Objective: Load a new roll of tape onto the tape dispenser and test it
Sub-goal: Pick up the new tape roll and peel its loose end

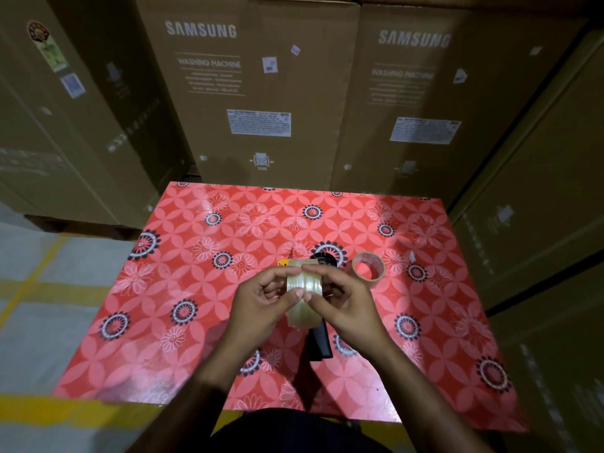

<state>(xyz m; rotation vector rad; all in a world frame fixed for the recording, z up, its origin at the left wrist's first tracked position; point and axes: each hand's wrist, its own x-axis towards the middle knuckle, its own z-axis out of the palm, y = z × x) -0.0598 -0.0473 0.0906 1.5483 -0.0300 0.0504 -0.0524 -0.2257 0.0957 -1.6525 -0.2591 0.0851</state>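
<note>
A full roll of clear tape [304, 291] is held on edge above the red flowered table [183, 256], gripped from both sides. My left hand [261, 302] pinches its left side and my right hand [343, 302] its right, thumbs and fingertips on the outer band. Under the hands lies the black tape dispenser [319, 343], its handle pointing toward me and its round hub [323, 259] and yellow front part [283, 263] showing beyond the roll. A nearly spent tape core [368, 267] lies flat just right of the dispenser.
Tall cardboard washing-machine boxes [258, 93] stand close behind the table and along the right side [539, 223]. A grey floor with yellow lines [49, 282] lies to the left. A small white scrap [412, 256] sits right of the spent core.
</note>
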